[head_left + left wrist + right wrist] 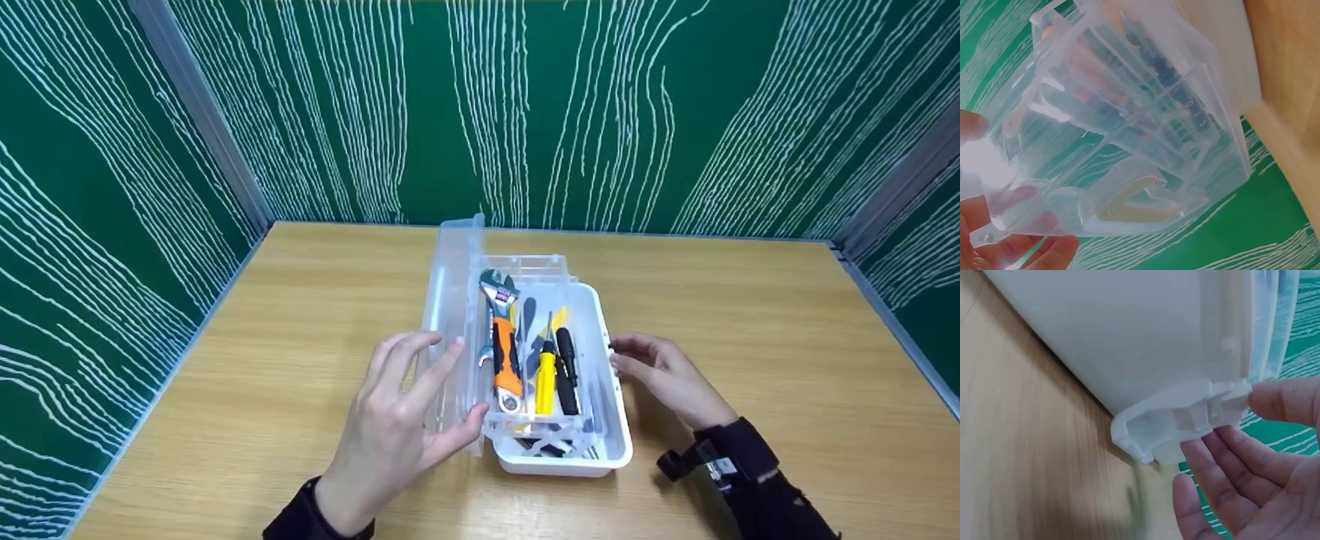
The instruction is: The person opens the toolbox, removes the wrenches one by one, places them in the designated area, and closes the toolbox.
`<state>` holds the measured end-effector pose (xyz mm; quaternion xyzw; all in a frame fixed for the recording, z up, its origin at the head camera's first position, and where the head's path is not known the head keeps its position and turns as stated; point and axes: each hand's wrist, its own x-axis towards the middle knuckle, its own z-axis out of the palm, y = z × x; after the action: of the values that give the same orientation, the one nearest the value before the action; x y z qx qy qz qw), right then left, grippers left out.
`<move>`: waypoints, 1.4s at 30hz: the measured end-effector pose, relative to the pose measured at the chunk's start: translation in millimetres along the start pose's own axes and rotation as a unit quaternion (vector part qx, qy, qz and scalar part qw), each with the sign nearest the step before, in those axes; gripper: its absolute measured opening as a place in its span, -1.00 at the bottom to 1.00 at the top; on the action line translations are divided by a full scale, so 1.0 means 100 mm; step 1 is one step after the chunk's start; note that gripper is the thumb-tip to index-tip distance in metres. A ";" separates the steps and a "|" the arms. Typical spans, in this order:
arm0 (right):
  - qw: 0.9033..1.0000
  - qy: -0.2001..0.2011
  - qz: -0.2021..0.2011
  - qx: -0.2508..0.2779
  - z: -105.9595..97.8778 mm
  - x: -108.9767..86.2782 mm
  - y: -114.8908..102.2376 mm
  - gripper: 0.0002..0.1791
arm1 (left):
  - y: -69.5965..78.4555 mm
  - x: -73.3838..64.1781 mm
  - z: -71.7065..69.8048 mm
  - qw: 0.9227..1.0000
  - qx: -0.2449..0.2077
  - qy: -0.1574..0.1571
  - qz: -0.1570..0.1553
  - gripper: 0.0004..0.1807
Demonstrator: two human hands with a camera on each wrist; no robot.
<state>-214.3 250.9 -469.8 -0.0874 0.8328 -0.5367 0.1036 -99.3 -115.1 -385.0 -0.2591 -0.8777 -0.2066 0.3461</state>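
A white toolbox (555,468) stands on the wooden table, its clear lid (451,289) raised on the left side. My left hand (401,420) holds the lid's edge, thumb and fingers spread around it; the left wrist view shows fingers through the plastic. At the box's right side is my right hand (671,379), whose thumb and fingers pinch a white latch (1165,413). Inside, a clear tray (525,261) carries an orange-and-black adjustable wrench (507,352), a yellow screwdriver (546,382) and black-handled tools (568,367).
More tools show blurred through the tray's bottom, among them a yellow piece (559,318). A pale handle (1131,199) is set in the lid. Green panels (555,112) with white wavy lines enclose the wooden table (750,315) at the back and sides.
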 end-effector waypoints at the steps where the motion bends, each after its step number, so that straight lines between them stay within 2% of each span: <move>1: 1.000 0.003 0.002 0.000 0.00 0.00 0.00 -0.47 | 0.00 0.00 0.00 1.000 -0.002 -0.001 -0.001 -0.27; 10: 0.999 0.018 0.001 0.026 0.01 0.00 0.04 -0.46 | -0.01 0.05 0.05 1.000 -0.018 0.001 -0.004 -0.29; 21: 0.999 0.019 0.019 0.023 -0.05 0.03 0.02 -0.41 | -0.05 0.11 0.13 1.000 -0.026 0.016 0.004 -0.28; 28: 0.999 0.029 0.004 0.032 -0.07 0.05 0.05 -0.43 | -0.10 0.12 0.16 0.999 -0.032 0.021 0.003 -0.31; 34: 0.999 0.022 0.009 0.035 -0.10 0.04 0.05 -0.41 | -0.20 0.07 0.13 0.999 -0.044 0.022 -0.013 -0.33; 39: 0.999 0.021 0.015 0.040 -0.11 0.04 0.07 -0.40 | -0.27 -0.02 0.14 0.997 -0.063 0.017 -0.038 -0.33; 42: 0.999 0.019 0.018 0.040 -0.11 0.04 0.06 -0.39 | -0.32 -0.09 0.13 0.996 -0.072 0.025 -0.051 -0.32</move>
<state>-220.9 262.1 -470.9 -0.0577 0.8140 -0.5691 0.1006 -119.5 -135.3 -406.0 -0.2333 -0.8637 -0.2928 0.3373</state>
